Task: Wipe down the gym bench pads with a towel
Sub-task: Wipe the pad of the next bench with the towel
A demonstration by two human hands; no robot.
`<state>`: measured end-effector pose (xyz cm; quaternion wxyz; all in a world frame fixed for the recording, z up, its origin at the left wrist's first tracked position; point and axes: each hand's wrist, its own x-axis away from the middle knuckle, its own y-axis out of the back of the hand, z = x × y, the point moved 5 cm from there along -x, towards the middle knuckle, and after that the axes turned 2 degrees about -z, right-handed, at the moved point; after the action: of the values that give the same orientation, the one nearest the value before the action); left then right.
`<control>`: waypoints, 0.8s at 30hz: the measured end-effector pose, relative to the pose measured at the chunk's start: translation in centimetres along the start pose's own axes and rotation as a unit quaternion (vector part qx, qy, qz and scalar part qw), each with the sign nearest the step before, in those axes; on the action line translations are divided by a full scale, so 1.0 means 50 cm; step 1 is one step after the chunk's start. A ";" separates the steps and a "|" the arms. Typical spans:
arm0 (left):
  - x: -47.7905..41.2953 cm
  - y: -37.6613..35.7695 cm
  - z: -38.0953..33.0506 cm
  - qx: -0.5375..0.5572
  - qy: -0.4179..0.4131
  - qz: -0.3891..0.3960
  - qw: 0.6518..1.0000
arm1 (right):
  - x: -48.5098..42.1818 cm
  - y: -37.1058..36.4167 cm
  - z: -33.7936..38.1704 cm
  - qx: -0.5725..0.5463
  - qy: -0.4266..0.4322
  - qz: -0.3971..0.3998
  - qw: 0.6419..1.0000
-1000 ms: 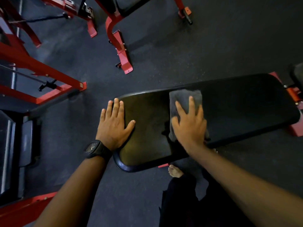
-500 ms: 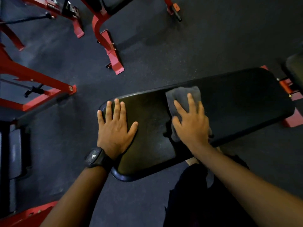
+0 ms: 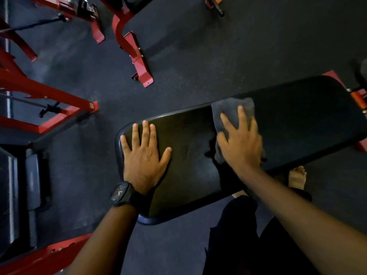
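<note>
A long black bench pad (image 3: pixel 297 124) runs from the lower centre to the right edge of the head view. A grey towel (image 3: pixel 228 112) lies on its middle, reaching the far edge. My right hand (image 3: pixel 241 144) lies flat on the towel with fingers spread and presses it onto the pad. The towel's near part is hidden under that palm. My left hand (image 3: pixel 144 157), with a black watch on the wrist, rests flat on the pad's left end, fingers apart and holding nothing.
Red machine frames (image 3: pixel 59 108) stand on the dark rubber floor at left, and a red bench leg (image 3: pixel 137 58) stands beyond the pad. An orange fitting (image 3: pixel 358 101) sits at the pad's right end. My bare foot (image 3: pixel 296 176) stands under the pad's near edge.
My right hand and the towel have slid a little to the right along the pad. The left hand has stayed pressed on the left end. The camera has shifted.
</note>
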<state>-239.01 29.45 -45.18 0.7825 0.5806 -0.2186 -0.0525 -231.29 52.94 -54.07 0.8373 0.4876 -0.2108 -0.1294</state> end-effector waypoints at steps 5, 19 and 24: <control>-0.006 -0.004 -0.027 -0.012 0.016 0.007 1.000 | 0.118 -0.010 0.101 -0.034 0.127 0.001 0.991; -0.025 -0.014 -0.064 -0.030 0.041 0.031 0.998 | 0.102 -0.008 0.065 -0.045 0.135 0.013 0.990; -0.026 -0.005 -0.072 -0.027 0.052 0.030 0.998 | -0.075 -0.014 0.128 -0.004 0.243 0.037 0.969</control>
<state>-238.70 33.02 -46.61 0.8092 0.5546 -0.1936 -0.0045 -237.66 49.32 -52.77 0.8696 0.4928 -0.0188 0.0234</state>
